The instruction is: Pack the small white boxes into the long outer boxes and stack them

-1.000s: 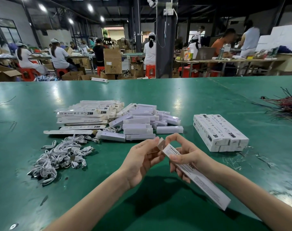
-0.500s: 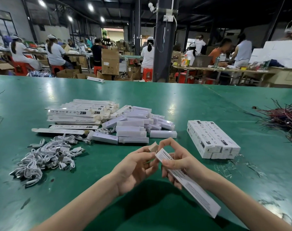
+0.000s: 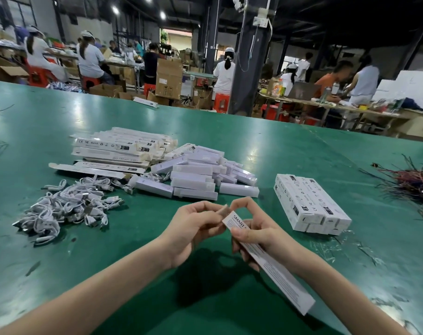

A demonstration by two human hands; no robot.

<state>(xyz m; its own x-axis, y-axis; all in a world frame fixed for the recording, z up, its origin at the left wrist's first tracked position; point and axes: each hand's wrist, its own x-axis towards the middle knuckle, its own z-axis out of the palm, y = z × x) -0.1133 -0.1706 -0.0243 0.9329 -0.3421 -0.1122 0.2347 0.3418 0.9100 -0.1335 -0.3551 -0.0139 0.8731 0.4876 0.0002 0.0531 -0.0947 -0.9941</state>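
Tucking the end flap on the long outer box (image 3: 268,259)

My right hand (image 3: 254,235) is wrapped round its far end, with the length running back toward me and to the right. My left hand (image 3: 193,228) pinches the brown flap (image 3: 223,210) just left of the opening. The finished stack (image 3: 312,206) is nearer the right hand. Same grips as a second ago, flap still untucked.

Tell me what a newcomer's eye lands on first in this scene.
First come the two hands at centre front: the right hand grips a long outer box while the left hand pinches its end flap. Behind them on the green table lies a jumble of small white boxes. A heap of white cables sits to its left and a neat stack of packed boxes to its right.
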